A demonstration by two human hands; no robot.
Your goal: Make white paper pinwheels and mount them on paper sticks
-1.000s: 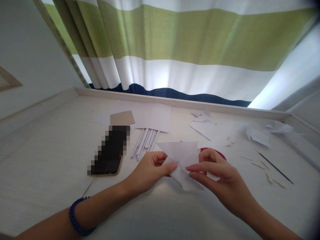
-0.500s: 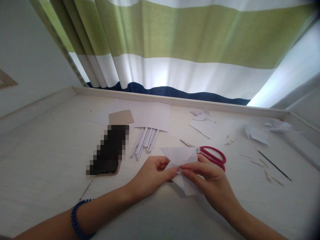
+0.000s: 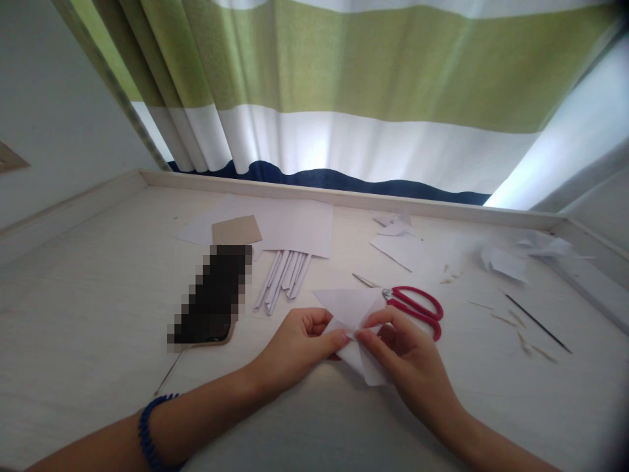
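Observation:
A folded piece of white paper (image 3: 350, 307) with pointed corners is held between both hands above the table. My left hand (image 3: 304, 337) pinches its left side, thumb pressed near the centre and fingers curled behind. My right hand (image 3: 410, 351) grips the paper near its middle with the thumb, the index finger bent above it. What lies under the fingertips at the centre is too small to make out. Red-handled scissors (image 3: 417, 305) lie just beyond my right hand, blades pointing left.
Several rolled paper tubes (image 3: 285, 278) stick out from under a white sheet (image 3: 299, 223). A brown card (image 3: 237, 229) and a pixelated phone (image 3: 216, 295) lie left. Paper scraps (image 3: 393, 242), thin sticks (image 3: 533, 347) and a dark rod (image 3: 538, 322) are right. A raised rim (image 3: 344, 196) runs along the back.
My right index finger has lifted and bent away from the paper's centre, and the right hand has rolled slightly. My left hand keeps its hold.

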